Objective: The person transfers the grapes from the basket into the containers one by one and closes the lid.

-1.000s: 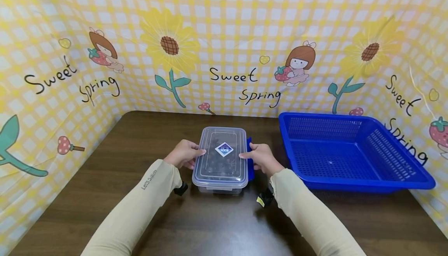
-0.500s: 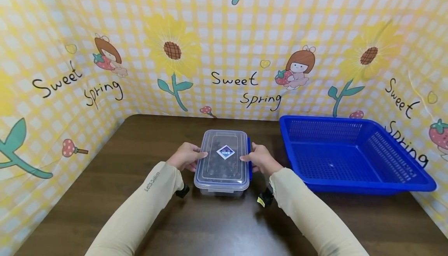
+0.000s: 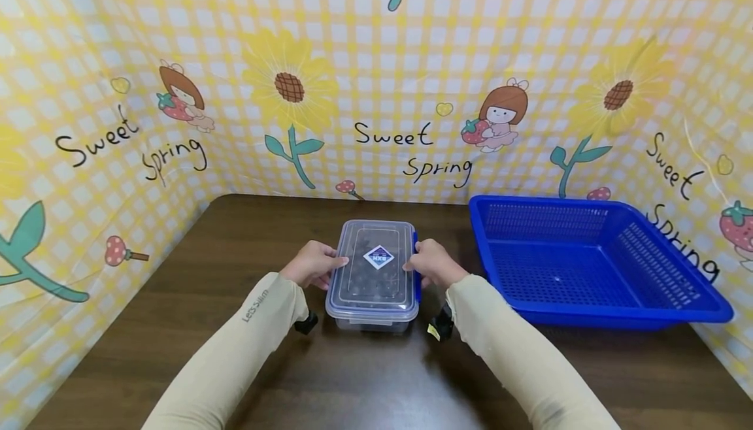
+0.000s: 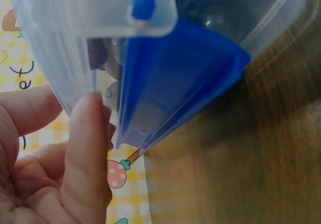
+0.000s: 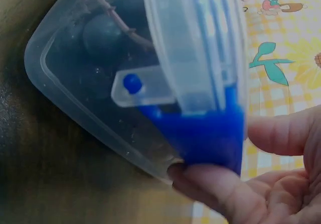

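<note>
A clear plastic food container (image 3: pixel 376 286) with a clear lid and a diamond sticker sits mid-table. Inside are dark round fruits (image 4: pixel 215 29) that look like grapes; a thin brown stem (image 5: pixel 120 25) shows through the wall. My left hand (image 3: pixel 312 262) grips the container's left rim, thumb on the lid. Beside those fingers, the left blue latch (image 4: pixel 175 73) slants outward from the wall. On the other side, my right hand (image 3: pixel 436 263) pinches between the lid and the right blue latch (image 5: pixel 205 141), which stands up against the rim.
A blue perforated plastic basket (image 3: pixel 553 312) stands at the right on the dark wooden table (image 3: pixel 176 325). Checked yellow cloth (image 3: pixel 388 77) hangs round the back and both sides. Each wrist carries a small black camera (image 3: pixel 306 322).
The right latch, which stuck out from the container's side, has swung in against the rim under my right hand. My left hand keeps its grip. The view has tipped slightly.
</note>
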The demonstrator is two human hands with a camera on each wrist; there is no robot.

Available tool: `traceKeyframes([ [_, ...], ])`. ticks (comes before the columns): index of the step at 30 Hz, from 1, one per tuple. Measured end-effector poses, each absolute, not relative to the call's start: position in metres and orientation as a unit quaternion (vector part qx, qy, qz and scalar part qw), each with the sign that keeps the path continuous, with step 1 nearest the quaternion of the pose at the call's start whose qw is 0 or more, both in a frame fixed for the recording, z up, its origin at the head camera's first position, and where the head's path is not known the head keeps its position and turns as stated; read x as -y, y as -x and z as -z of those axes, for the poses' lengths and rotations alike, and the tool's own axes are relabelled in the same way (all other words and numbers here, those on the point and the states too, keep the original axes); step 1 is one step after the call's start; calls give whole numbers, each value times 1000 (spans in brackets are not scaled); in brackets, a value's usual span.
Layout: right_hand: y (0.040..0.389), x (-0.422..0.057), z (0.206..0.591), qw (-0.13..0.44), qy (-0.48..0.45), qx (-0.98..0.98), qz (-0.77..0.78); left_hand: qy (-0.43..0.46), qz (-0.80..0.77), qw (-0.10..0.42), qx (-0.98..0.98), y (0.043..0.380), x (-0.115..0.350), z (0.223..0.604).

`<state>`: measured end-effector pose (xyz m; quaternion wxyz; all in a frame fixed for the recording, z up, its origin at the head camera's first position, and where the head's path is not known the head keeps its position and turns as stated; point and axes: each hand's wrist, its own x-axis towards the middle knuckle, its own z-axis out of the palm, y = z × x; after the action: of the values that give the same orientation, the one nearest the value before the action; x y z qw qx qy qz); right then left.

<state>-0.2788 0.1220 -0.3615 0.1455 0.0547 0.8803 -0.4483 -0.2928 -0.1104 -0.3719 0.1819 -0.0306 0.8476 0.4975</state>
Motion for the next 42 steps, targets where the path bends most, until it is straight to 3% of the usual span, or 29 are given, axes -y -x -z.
traceKeyframes([
  [11, 280, -118, 356, 151, -25, -912, 381, 11, -419, 180, -890, 295, 115, 370],
  [22, 280, -119, 359, 170, -16, -905, 388, 44, -573, 285, -767, 301, 130, 402],
  [42, 281, -118, 355, 159, -17, -910, 382, 38, -520, 246, -817, 305, 128, 382],
])
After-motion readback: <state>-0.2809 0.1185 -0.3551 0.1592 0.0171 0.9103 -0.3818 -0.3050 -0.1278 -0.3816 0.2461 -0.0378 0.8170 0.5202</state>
